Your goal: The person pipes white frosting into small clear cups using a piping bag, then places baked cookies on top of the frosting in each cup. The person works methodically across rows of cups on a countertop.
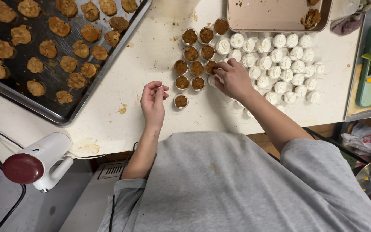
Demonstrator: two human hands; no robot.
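Two hands work over our pale, crumb-dusted counter (151, 56). Our right hand (233, 78) reaches to about one o'clock, its fingers pinched on a small cup (213, 80) at the seam between two groups of cups. At eleven o'clock of that hand sit the brown-topped cups (196, 49), round and white-walled, each filled with a dark crumb. One more brown-topped cup, a stray (180, 101), stands apart just below them, near our left hand. At two and three o'clock of the right hand crowd the white cups (280, 60), each with a swirl of pale cream, packed touching one another.

Our left hand (153, 101) rests on the counter at about eleven o'clock from us, fingers curled loosely inward with thumb near fingertips; we cannot tell whether anything small is held in it.

At ten o'clock lies a dark baking tray (108, 64), set at a slant and covered with flat brown biscuits (48, 48). At twelve o'clock a tan pan (275, 15) holds only a few brown clumps at its right end. At eight o'clock a white hand mixer (37, 161) with a dark red end hangs off the counter edge, its black cord (5, 141) trailing. At three o'clock a green board (368, 73) carries yellow fruit pieces. Our grey shirt (237, 184) fills the foreground.
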